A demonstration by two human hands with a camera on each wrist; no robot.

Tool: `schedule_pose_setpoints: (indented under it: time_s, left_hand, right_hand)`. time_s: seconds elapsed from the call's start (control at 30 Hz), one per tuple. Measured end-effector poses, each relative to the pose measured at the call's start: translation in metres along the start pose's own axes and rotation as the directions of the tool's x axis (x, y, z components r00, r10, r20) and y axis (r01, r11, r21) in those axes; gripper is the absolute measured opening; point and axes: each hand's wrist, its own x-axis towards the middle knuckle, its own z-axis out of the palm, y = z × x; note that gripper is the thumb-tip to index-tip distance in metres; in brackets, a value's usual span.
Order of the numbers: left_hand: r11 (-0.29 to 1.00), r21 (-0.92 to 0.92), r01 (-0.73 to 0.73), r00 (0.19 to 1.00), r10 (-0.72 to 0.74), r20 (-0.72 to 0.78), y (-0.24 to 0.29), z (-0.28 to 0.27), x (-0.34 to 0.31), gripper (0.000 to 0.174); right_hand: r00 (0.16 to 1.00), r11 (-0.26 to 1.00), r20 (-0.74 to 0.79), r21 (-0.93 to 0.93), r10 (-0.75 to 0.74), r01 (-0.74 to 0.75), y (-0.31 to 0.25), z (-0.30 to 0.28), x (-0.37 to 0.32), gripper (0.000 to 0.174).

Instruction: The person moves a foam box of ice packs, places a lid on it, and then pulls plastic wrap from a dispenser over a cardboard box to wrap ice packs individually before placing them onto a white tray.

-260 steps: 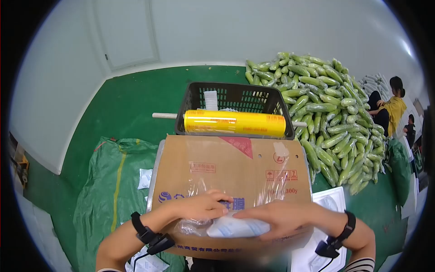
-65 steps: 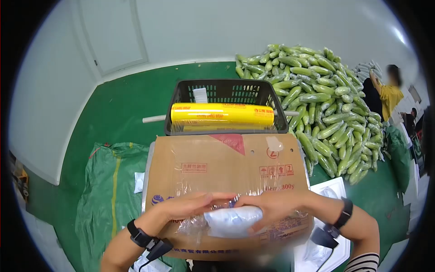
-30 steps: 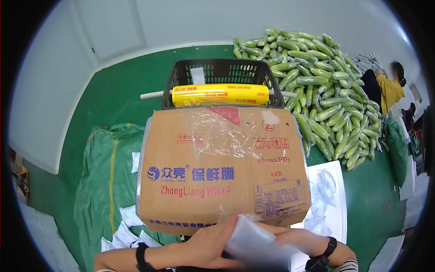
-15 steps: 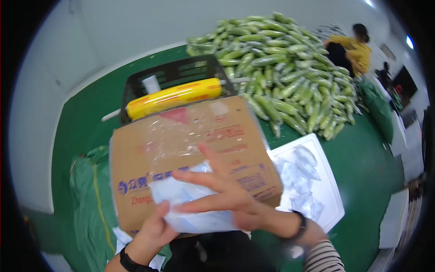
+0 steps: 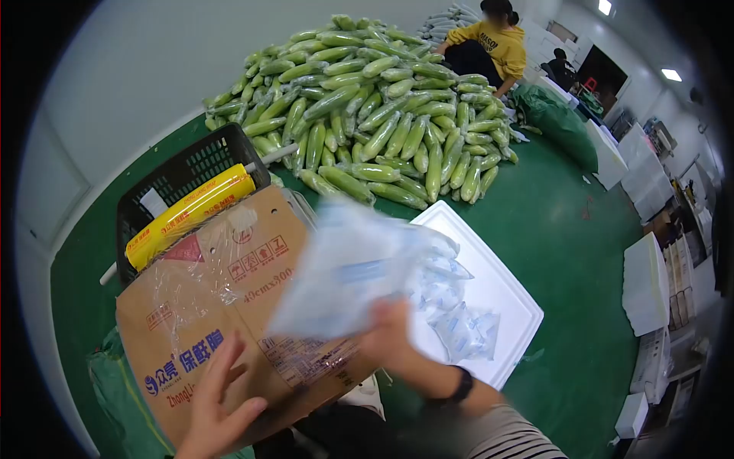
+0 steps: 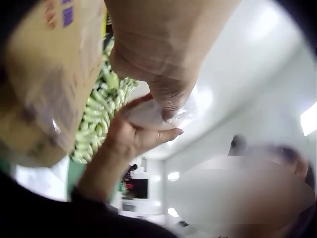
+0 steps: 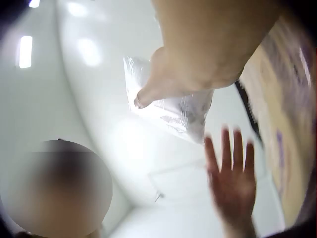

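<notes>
My right hand [image 5: 390,329] holds a plump white ice pack [image 5: 352,268] with blue print, wrapped in clear film. In the head view the pack is blurred and hangs between the cardboard box and the white foam tray [image 5: 493,283]; my right fingers are mostly hidden behind it. The right wrist view shows my thumb pressed on the pack's [image 7: 183,111] shiny film. Apart from it, my left hand [image 5: 214,405] hovers over the box's near left part with fingers spread. Several similar ice packs [image 5: 466,333] lie on the tray.
The cardboard box [image 5: 160,287] has film stuck on its top. Behind it, a yellow film roll [image 5: 191,214] on a rod crosses a black crate [image 5: 191,164]. Film-wrapped green vegetables [image 5: 375,115] are heaped beyond. A person in yellow [image 5: 493,46] sits at the back.
Both hands worked the pack over the box earlier; now my left hand has let go and my right hand carries it rightward toward the tray. The head view has turned right.
</notes>
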Motion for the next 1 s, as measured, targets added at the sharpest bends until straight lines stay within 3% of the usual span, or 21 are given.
schedule_pose_setpoints:
  time_s: [0.03,0.1,0.13,0.17,0.23,0.27,0.33,0.4,0.43,0.47,0.5,0.57,0.6,0.63,0.67,0.73,0.83,0.9,0.93,1.0]
  left_hand:
    - [0.974,0.225,-0.001,0.999,0.009,-0.036,-0.004,-0.008,-0.011,0.067]
    - [0.777,0.629,0.036,0.993,0.042,-0.108,-0.023,-0.031,-0.043,0.067]
    - [0.894,0.424,0.141,0.963,-0.025,-0.268,-0.032,-0.034,-0.056,0.062]
    - [0.871,0.468,0.147,0.962,-0.016,-0.272,-0.049,-0.044,-0.07,0.062]
    - [0.811,0.551,0.196,0.945,-0.006,-0.327,-0.083,-0.064,-0.1,0.064]
    - [0.824,0.526,0.211,0.923,0.01,-0.385,-0.084,-0.062,-0.104,0.059]
    - [0.761,0.586,0.28,0.914,-0.024,-0.406,-0.084,-0.065,-0.105,0.059]
    - [0.666,0.687,0.289,0.926,-0.011,-0.378,-0.089,-0.073,-0.105,0.059]
    - [0.601,0.754,0.263,0.939,0.019,-0.343,-0.094,-0.079,-0.103,0.059]
    - [0.535,0.814,0.228,0.953,0.048,-0.299,-0.099,-0.085,-0.097,0.059]
    - [0.538,0.811,0.228,0.95,0.059,-0.306,-0.102,-0.094,-0.091,0.06]
    - [0.551,0.805,0.221,0.95,0.067,-0.307,-0.107,-0.112,-0.075,0.061]
    - [0.612,0.749,0.254,0.932,0.052,-0.358,-0.108,-0.119,-0.059,0.061]
    - [0.611,0.759,0.227,0.938,0.073,-0.339,-0.109,-0.125,-0.044,0.055]
    - [0.608,0.769,0.197,0.941,0.102,-0.322,-0.11,-0.132,-0.029,0.05]
    - [0.61,0.779,0.146,0.94,0.161,-0.302,-0.119,-0.146,-0.003,0.039]
    - [0.645,0.761,0.072,0.913,0.264,-0.311,-0.131,-0.164,0.018,0.023]
    - [0.676,0.736,-0.022,0.868,0.378,-0.321,-0.127,-0.173,0.021,0.018]
    - [0.84,0.542,-0.018,0.878,0.272,-0.393,-0.122,-0.175,0.017,0.018]
    - [0.998,0.069,-0.003,0.892,0.034,-0.45,-0.111,-0.177,0.007,0.018]
  right_hand:
    - [0.99,0.985,-0.131,-0.17,-0.059,0.037,0.0,-0.053,0.014,0.043]
    - [0.907,0.868,-0.384,-0.495,-0.175,-0.042,-0.002,-0.158,0.042,0.036]
    - [0.877,0.814,-0.439,-0.571,-0.193,-0.106,-0.006,-0.209,0.051,0.043]
    - [0.84,0.685,-0.475,-0.705,-0.265,-0.183,0.006,-0.282,0.057,0.053]
    - [0.626,0.735,-0.748,-0.549,-0.22,-0.398,0.019,-0.378,0.061,0.071]
    - [0.683,0.732,-0.73,-0.47,-0.009,-0.493,-0.005,-0.382,0.05,0.074]
    - [0.74,0.628,-0.666,-0.538,0.092,-0.562,0.02,-0.471,0.024,0.066]
    - [0.745,0.368,-0.541,-0.65,0.391,-0.665,0.009,-0.462,0.019,0.058]
    - [0.696,0.055,-0.677,-0.707,0.239,-0.706,0.005,-0.418,0.027,0.046]
    - [0.926,-0.131,-0.35,-0.934,0.143,-0.333,0.002,-0.396,0.036,0.04]
    - [0.991,-0.336,0.058,-0.937,0.119,0.095,-0.003,-0.374,0.046,0.033]
    - [0.972,0.114,0.232,-0.966,-0.03,0.233,-0.036,-0.213,0.056,0.026]
    - [0.928,0.215,0.371,-0.91,0.037,0.355,-0.051,-0.145,0.057,0.031]
    - [0.812,0.227,0.583,-0.797,0.042,0.56,-0.048,-0.103,0.063,0.04]
    - [0.741,0.314,0.666,-0.723,0.083,0.615,-0.047,-0.049,0.062,0.046]
    - [0.535,0.108,0.82,-0.562,0.202,0.82,-0.024,0.019,0.072,0.044]
    - [0.385,0.132,0.915,-0.399,0.119,0.907,0.039,0.052,0.119,0.032]
    - [0.361,0.201,0.922,-0.384,0.141,0.901,0.052,0.073,0.138,0.021]
    - [0.356,0.235,0.922,-0.383,0.151,0.893,0.056,0.078,0.14,0.016]
    - [0.466,0.278,0.881,-0.47,0.082,0.838,0.053,0.08,0.132,0.01]
